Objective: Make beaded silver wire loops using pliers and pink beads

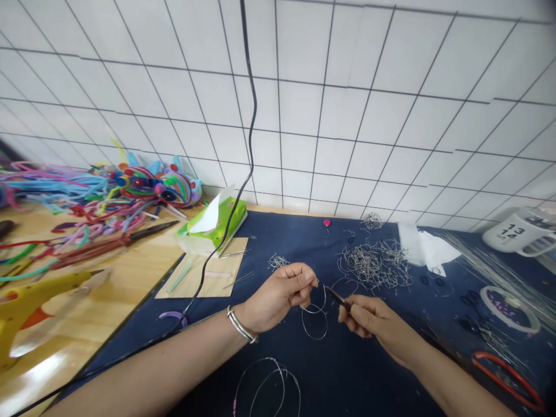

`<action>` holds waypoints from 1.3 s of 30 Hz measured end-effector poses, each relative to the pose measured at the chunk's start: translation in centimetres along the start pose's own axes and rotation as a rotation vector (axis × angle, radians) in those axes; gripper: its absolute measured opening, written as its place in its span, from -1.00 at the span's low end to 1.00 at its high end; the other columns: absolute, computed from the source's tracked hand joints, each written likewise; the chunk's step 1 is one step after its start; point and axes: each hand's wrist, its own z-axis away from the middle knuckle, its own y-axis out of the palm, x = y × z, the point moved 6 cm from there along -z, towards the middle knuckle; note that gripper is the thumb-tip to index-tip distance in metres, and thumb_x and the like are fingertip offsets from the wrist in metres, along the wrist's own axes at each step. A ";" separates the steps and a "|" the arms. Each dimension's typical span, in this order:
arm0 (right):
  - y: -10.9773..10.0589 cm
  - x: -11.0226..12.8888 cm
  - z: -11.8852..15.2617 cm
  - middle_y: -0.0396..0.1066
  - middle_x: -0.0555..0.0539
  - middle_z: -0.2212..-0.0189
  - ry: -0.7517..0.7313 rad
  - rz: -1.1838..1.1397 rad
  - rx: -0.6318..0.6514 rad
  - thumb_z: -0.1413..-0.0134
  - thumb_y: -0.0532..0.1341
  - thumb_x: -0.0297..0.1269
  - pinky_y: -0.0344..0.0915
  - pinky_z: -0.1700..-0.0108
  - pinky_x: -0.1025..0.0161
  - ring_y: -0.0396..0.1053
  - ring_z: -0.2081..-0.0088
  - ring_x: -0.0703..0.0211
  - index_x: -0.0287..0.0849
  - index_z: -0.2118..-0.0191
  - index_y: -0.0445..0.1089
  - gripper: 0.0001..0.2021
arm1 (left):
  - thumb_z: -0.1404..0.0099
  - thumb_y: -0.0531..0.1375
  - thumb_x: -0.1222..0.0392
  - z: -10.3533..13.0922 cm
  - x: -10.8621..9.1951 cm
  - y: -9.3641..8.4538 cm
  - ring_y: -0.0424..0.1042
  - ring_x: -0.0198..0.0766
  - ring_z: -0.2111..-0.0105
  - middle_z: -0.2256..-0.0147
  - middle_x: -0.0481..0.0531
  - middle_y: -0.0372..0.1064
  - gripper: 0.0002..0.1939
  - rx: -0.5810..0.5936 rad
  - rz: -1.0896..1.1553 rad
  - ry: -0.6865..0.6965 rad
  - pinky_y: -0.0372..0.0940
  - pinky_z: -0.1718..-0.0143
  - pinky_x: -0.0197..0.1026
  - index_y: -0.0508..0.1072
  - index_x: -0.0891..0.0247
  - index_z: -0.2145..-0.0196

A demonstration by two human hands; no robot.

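Observation:
My left hand [295, 285] is closed in a pinch on a thin silver wire [315, 337], which hangs below the fingers in curled loops. In my right hand [369, 315] are small dark pliers [339, 297], held with the narrow tip pointing left towards the wire. The tip is beside the upper part of the wire; whether it touches is too fine to tell. A tangled heap of bent silver wire pieces [376, 263] lies just beyond my right hand. Behind my left hand is a smaller wire pile [278, 262]. Nearer me rests a large wire loop with pink beads [235, 407].
A black cable [251, 116] hangs down and crosses the table on the left. Also left are a green tissue pack [217, 231], a yellow glue gun [39, 301] and coloured pipe cleaners [87, 191]. A white mug [515, 231], bead dish [499, 318] and red-handled tool [506, 376] stand right.

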 end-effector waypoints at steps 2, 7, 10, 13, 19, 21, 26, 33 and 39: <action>0.0 0.1 0.0 0.14 0.04 0.55 -0.008 0.016 0.006 -0.10 0.05 -0.02 -0.05 0.49 0.37 0.04 0.54 0.38 -0.25 0.34 0.35 -0.65 | -0.27 0.07 0.21 -0.1 0.1 0.0 -0.07 -0.49 0.67 0.65 -0.14 0.07 -0.82 0.006 -0.005 -0.002 0.03 0.53 -0.32 0.35 0.34 0.44; -0.1 0.0 -0.1 0.13 0.05 0.55 0.010 0.029 -0.001 -0.12 0.05 -0.05 -0.06 0.48 0.38 0.02 0.53 0.39 -0.25 0.33 0.35 -0.67 | -0.27 0.07 0.21 -0.1 0.0 -0.1 -0.08 -0.50 0.68 0.65 -0.15 0.08 -0.82 0.018 0.000 0.010 0.03 0.54 -0.32 0.35 0.35 0.44; -0.3 -0.1 -0.1 0.14 0.04 0.54 0.016 0.027 -0.013 -0.12 0.05 -0.06 -0.05 0.48 0.38 0.04 0.52 0.38 -0.25 0.32 0.35 -0.67 | -0.26 0.08 0.21 -0.1 0.0 -0.1 -0.08 -0.51 0.68 0.65 -0.15 0.09 -0.82 0.013 0.003 0.014 0.02 0.55 -0.33 0.35 0.35 0.44; -0.2 -0.1 -0.1 0.14 0.04 0.54 0.020 0.055 -0.002 -0.11 0.05 -0.05 -0.04 0.47 0.38 0.04 0.52 0.38 -0.25 0.32 0.35 -0.67 | -0.26 0.09 0.20 -0.1 0.0 -0.1 -0.07 -0.51 0.68 0.65 -0.15 0.09 -0.82 0.016 -0.001 0.011 0.01 0.55 -0.34 0.35 0.36 0.44; 0.2 0.3 -0.1 0.08 0.07 0.58 -0.028 0.127 0.025 -0.12 0.05 -0.05 -0.08 0.49 0.39 -0.01 0.54 0.39 -0.24 0.35 0.36 -0.67 | -0.25 0.10 0.21 0.0 0.0 0.0 -0.02 -0.52 0.67 0.64 -0.14 0.12 -0.83 0.025 -0.020 -0.006 -0.01 0.56 -0.35 0.36 0.37 0.44; 0.2 0.3 -0.1 0.06 0.08 0.59 -0.031 0.146 0.029 -0.12 0.05 -0.06 -0.10 0.50 0.39 -0.03 0.55 0.39 -0.24 0.36 0.36 -0.67 | -0.25 0.11 0.22 0.0 0.0 0.0 -0.02 -0.53 0.68 0.64 -0.14 0.12 -0.83 0.026 -0.027 -0.014 -0.01 0.57 -0.36 0.36 0.38 0.44; 0.2 0.4 0.0 0.04 0.08 0.59 -0.044 0.208 0.029 -0.12 0.03 -0.04 -0.09 0.48 0.37 -0.03 0.54 0.37 -0.23 0.35 0.36 -0.66 | -0.24 0.12 0.22 0.1 0.0 0.0 0.04 -0.53 0.68 0.63 -0.13 0.15 -0.83 0.028 -0.035 -0.035 0.09 0.54 -0.34 0.37 0.38 0.44; 0.4 1.0 0.2 0.09 0.07 0.56 -0.063 0.297 0.027 -0.12 0.03 -0.04 -0.05 0.45 0.36 0.02 0.51 0.35 -0.21 0.34 0.37 -0.67 | -0.25 0.11 0.20 0.1 0.4 0.1 0.03 -0.53 0.69 0.62 -0.14 0.12 -0.83 0.016 0.036 -0.045 0.17 0.58 -0.33 0.37 0.36 0.42; 0.8 0.8 0.2 0.06 0.08 0.59 -0.047 0.320 0.072 -0.12 0.03 -0.04 -0.06 0.46 0.36 0.01 0.51 0.35 -0.21 0.35 0.38 -0.66 | -0.23 0.13 0.20 0.2 0.3 0.1 0.09 -0.51 0.68 0.63 -0.12 0.14 -0.84 0.059 -0.048 -0.050 0.07 0.63 -0.38 0.38 0.37 0.43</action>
